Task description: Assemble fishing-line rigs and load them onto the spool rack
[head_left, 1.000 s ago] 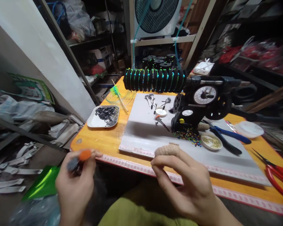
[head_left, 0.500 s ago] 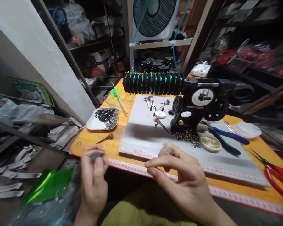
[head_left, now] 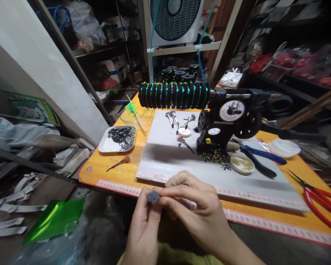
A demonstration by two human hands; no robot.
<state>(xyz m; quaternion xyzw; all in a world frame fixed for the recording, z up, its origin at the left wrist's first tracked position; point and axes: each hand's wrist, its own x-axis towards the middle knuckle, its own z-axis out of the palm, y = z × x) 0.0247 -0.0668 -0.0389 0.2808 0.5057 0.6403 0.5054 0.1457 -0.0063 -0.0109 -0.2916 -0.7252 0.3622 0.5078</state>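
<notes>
My left hand (head_left: pixel 145 224) is closed around a small bundle of grey round-tipped stems (head_left: pixel 153 197), its dotted round head facing up between thumb and fingers. The lower part of the bundle is hidden in the hand. Thumb and forefinger of my right hand (head_left: pixel 198 208) are pinched together against the bundle's right side; anything between them is too small to make out. Tan wrapping (head_left: pixel 178 179) covers a finger of that hand. Both hands are in front of the table's near edge, beside the grey board (head_left: pixel 160 154).
A white tray (head_left: pixel 101 145) of dark pieces stands at left, near an orange-tipped bundle (head_left: pixel 123 161). A black geared machine (head_left: pixel 217 129) carries a row of black spools (head_left: pixel 173 95). Loose coloured beads (head_left: pixel 215 159), a dish (head_left: pixel 249 170), blue-handled pliers (head_left: pixel 264 155) and red scissors (head_left: pixel 316 200) lie right.
My left hand has moved right with the grey bundle and turned its head upward. My right hand has shifted left, so its fingertips now meet the bundle. The view has shifted slightly.
</notes>
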